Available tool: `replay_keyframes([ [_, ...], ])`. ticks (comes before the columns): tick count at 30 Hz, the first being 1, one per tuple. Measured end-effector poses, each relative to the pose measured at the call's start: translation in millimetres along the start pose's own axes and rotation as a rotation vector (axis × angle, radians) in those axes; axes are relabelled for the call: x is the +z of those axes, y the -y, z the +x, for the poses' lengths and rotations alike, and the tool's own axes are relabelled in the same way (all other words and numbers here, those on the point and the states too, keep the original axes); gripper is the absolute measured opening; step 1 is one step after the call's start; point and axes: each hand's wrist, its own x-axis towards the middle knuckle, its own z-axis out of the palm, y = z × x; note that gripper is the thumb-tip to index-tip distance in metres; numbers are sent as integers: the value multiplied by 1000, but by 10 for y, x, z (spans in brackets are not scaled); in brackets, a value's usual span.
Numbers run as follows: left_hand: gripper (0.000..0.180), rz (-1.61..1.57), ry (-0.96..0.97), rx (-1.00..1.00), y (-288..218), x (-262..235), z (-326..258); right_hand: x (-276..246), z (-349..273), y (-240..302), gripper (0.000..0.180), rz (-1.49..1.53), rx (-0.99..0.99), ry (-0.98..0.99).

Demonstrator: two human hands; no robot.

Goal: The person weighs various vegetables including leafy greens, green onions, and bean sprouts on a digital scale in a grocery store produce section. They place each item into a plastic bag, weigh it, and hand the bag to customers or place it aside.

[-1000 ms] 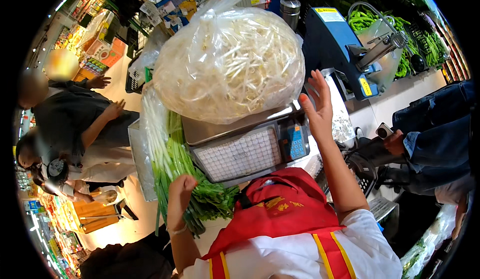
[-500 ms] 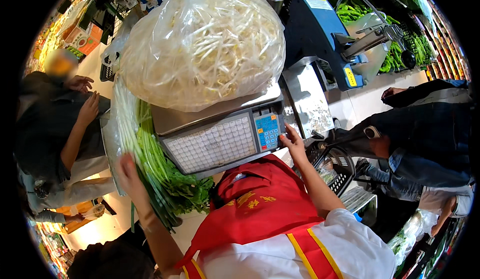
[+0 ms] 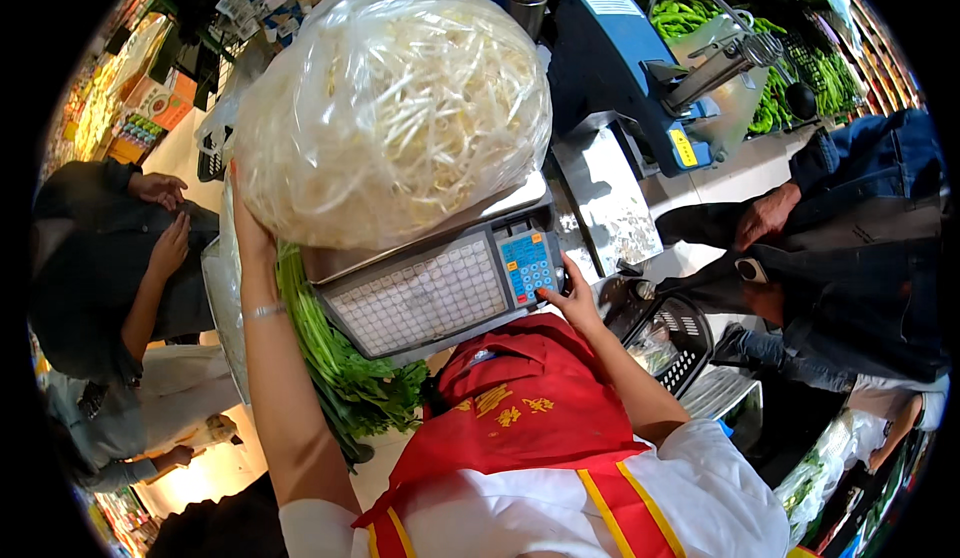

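A big clear plastic bag of bean sprouts (image 3: pixel 400 118) rests on the metal platform of a weighing scale (image 3: pixel 420 298). My left hand (image 3: pixel 252 233) reaches up along the bag's left side, touching it; its fingers look stretched out, though the bag partly covers them. At the scale's right end my right hand (image 3: pixel 576 300) has its thumb on the blue keypad (image 3: pixel 530 266), the other fingers apart from the thumb by the scale's edge. Long leafy green stalks (image 3: pixel 345 368) lie left of the scale, partly behind my left forearm.
A blue bag-sealing machine (image 3: pixel 625 78) stands right of the scale, beside a metal plate (image 3: pixel 605 193). Green peppers (image 3: pixel 690 18) lie behind it. A black basket (image 3: pixel 680 343) is at my right. People stand on both sides. A metal canister (image 3: pixel 527 3) is at the back.
My left hand has moved up from beside the green stalks to the bag's left side. My right thumb has shifted onto the keypad. At the right, a person's hand has come lower.
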Motion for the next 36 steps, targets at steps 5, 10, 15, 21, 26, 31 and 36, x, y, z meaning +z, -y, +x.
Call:
replay_keyframes([
  [5, 50, 169, -84, 111, 31, -11, -343, 0, 32, -68, 75, -22, -29, -29],
  [10, 50, 270, -163, 243, -7, -78, -482, 61, 44, -8, 71, 9, 81, -86],
  [15, 37, 268, -352, 436, -21, 141, -1216, 21, 65, -222, 65, -106, -25, -148],
  [21, 28, 159, -419, 165, 395, 135, -2106, -37, 72, -18, 56, 136, 105, -92],
  [26, 24, 71, -437, 61, 467, 86, -2205, -20, 74, -57, 59, -4, 17, -107],
  [31, 22, 105, -452, 65, 387, 160, -2130, 43, 61, -160, 69, -177, -76, -145],
  [36, 22, 88, -438, 50, 415, 202, -2129, 96, 96, -69, 76, -310, -129, -176],
])
